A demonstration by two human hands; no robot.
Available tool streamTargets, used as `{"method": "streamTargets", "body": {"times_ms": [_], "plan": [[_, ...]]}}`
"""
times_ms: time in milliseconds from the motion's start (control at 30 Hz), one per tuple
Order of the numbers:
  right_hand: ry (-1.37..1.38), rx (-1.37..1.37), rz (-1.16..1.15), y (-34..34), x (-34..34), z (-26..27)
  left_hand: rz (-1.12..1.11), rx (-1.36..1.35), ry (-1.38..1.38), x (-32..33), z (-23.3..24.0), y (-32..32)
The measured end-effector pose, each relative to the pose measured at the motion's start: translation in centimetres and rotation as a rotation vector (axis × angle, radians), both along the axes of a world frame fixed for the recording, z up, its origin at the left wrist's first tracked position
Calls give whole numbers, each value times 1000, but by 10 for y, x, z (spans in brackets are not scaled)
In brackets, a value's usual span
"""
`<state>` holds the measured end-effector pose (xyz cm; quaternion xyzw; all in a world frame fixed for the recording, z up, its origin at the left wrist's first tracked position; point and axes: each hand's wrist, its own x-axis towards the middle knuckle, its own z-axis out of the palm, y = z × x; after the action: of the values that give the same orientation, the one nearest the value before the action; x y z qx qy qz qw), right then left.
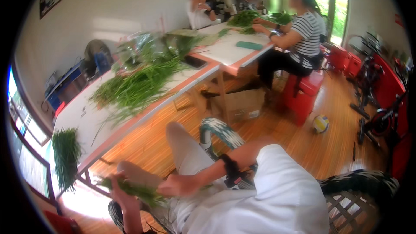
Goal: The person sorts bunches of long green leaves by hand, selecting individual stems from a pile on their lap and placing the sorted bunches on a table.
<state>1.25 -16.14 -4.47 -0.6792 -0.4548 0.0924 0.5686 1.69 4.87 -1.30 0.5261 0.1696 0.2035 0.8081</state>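
A bunch of long green leafy stems [143, 192] lies across my lap, with my left hand [125, 196] closed around its left part. My right hand [182, 184] is curled at the bunch's other end. Blur hides whether its fingers pinch any stems. Beyond my knees, a large loose heap of similar green stems [139, 83] is spread on the white table [78, 113]. A neat, dense bundle of green stems [66, 159] rests at the table's near left corner, its tips hanging over the edge.
A phone [194, 61] and a green case [249, 45] lie on the tables. A person in a striped top [305, 29] handles greens; others sit farther back. A cardboard box [239, 104], a ball [321, 123] and exercise bikes [385, 120] stand on the wooden floor.
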Motion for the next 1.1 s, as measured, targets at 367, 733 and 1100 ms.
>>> {"method": "streamTargets", "body": {"times_ms": [367,733,1100], "plan": [[6,74,49,0,1,-1,-12,-255,-167,26,-9,39],[-15,71,-32,-8,4,21,-400,-10,-92,-1,-11,14],[-82,88,-61,-1,10,5,-518,461,-14,-33,4,-38]]}}
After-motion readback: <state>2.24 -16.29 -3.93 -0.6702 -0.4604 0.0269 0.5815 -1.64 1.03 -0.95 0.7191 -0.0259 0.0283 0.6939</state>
